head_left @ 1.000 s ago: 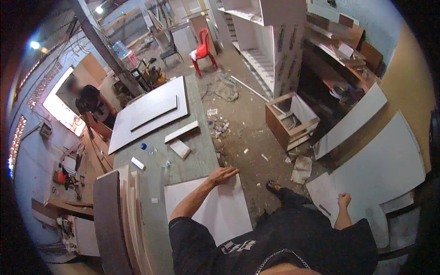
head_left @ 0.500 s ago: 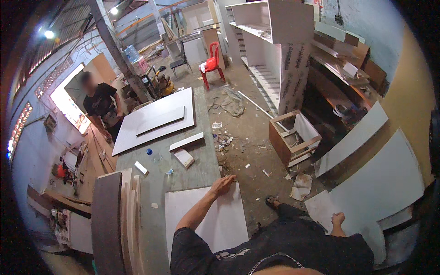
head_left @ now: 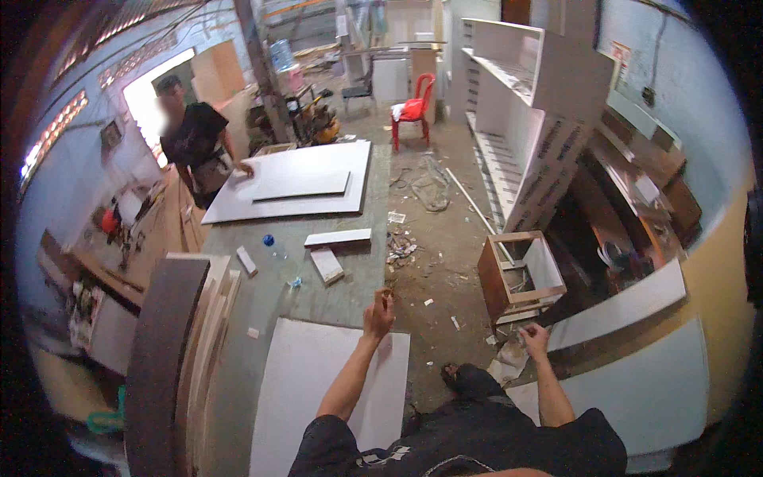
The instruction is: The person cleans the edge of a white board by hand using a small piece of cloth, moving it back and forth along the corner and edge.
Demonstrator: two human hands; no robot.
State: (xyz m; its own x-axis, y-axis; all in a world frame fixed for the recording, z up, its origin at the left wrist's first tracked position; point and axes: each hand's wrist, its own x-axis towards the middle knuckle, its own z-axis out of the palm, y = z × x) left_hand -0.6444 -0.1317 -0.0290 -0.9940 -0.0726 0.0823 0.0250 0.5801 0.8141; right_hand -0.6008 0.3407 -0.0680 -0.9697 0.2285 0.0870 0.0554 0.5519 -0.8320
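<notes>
Two hands are out: the left hand (head_left: pixel 379 308) rests loosely curled at the far edge of a white panel (head_left: pixel 318 389) lying flat on the surface (head_left: pixel 318 298); the right hand (head_left: pixel 534 338) hangs half-closed, empty, near an open box (head_left: pixel 520 274); the panel looks placed, nothing gripped

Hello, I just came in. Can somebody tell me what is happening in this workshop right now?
A person stands at a long grey workbench. Their left hand is raised above the far edge of a white board that lies flat on the bench, and whether it touches the board is unclear. Their right hand hangs out to the side, over debris on the floor and close to white panels leaning there. At the far end of the bench, another person rests a hand on a large white panel.
</notes>
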